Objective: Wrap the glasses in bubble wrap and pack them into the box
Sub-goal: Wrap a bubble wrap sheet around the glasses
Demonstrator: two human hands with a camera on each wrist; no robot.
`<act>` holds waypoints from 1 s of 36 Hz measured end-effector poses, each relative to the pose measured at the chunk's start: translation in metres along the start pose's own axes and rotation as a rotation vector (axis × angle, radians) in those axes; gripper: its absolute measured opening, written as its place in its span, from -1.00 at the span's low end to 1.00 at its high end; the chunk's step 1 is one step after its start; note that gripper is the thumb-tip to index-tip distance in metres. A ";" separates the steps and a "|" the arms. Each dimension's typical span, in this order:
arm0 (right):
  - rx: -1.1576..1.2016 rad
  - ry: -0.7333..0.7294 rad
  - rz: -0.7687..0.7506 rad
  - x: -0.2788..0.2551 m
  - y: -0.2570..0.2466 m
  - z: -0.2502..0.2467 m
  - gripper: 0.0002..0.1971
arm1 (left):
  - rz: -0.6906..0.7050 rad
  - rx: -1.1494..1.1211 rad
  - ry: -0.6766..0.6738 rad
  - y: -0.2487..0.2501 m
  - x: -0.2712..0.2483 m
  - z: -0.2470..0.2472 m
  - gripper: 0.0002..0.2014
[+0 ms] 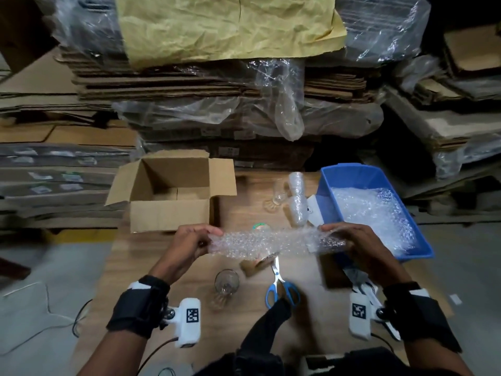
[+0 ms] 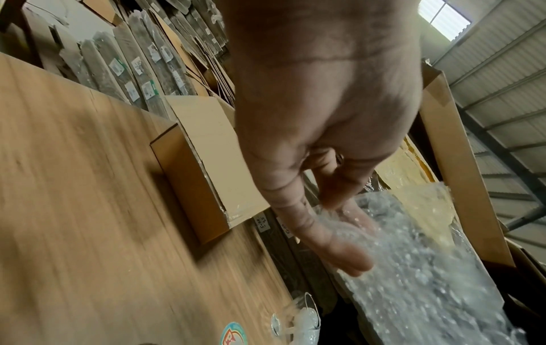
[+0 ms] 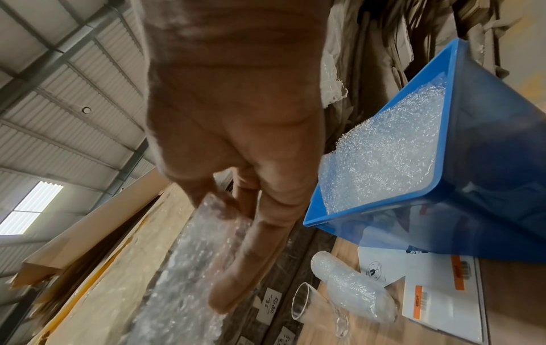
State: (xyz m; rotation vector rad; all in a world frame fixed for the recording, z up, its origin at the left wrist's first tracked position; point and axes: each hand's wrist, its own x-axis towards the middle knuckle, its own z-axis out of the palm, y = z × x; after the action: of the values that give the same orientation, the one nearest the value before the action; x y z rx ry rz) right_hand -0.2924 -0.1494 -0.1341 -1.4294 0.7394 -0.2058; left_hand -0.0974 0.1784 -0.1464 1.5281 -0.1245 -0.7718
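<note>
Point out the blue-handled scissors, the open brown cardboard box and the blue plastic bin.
Blue-handled scissors [image 1: 280, 287]: head view, where blades meet handles.
Open brown cardboard box [image 1: 169, 214]: head view, near outer wall.
Blue plastic bin [image 3: 487, 168]: right wrist view, outer side wall.

The bubble wrap [image 1: 271, 244] hides part of the tape roll [image 1: 260, 227] and the scissors' [image 1: 279, 283] blade tips. The right wrist view blurs the bin's [image 3: 502, 186] near wall.
</note>
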 end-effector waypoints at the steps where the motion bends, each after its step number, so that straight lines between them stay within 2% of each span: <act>1: -0.022 0.004 0.015 0.002 0.000 0.000 -0.71 | -0.003 -0.029 0.002 0.001 -0.002 0.002 -0.66; 3: 0.115 0.001 0.116 0.001 0.002 0.002 -0.52 | 0.001 -0.093 0.000 0.003 -0.006 0.007 -0.68; 4: 0.179 -0.008 0.149 0.002 0.002 0.002 -0.52 | 0.008 -0.114 -0.008 0.003 -0.008 0.009 -0.70; 7: 0.113 -0.036 0.099 0.001 -0.001 0.004 -0.76 | 0.076 -0.002 -0.013 0.000 -0.013 0.011 -0.88; 8: 0.072 -0.058 0.069 -0.001 -0.001 0.005 -0.77 | 0.103 0.074 -0.003 -0.004 -0.013 0.010 -0.88; 13: -0.120 -0.129 -0.001 -0.006 -0.002 0.005 -0.61 | 0.164 0.186 0.001 -0.014 -0.011 0.008 -0.77; 17: -0.113 -0.070 -0.037 0.001 0.003 0.001 -0.46 | 0.218 0.258 -0.121 -0.018 -0.011 0.007 -0.66; 22: -0.097 -0.053 -0.093 0.002 0.000 0.001 -0.60 | 0.393 0.562 -0.364 -0.019 -0.015 0.010 -0.61; 29: -0.187 -0.064 -0.159 0.011 -0.002 0.006 -0.69 | 0.331 0.795 -0.647 -0.030 -0.025 0.030 -0.23; 32: -0.305 -0.078 -0.197 0.014 -0.005 0.011 -0.77 | 0.304 0.891 -0.683 -0.036 -0.026 0.039 -0.07; 36: -0.333 -0.060 -0.266 0.016 -0.011 0.022 -0.82 | 0.330 0.918 -0.599 -0.048 -0.023 0.049 0.01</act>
State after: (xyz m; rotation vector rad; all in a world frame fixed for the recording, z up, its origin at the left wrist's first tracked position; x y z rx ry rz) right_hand -0.2639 -0.1420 -0.1305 -1.8447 0.5489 -0.2524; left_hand -0.1584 0.1558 -0.1775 1.9840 -1.2888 -0.9345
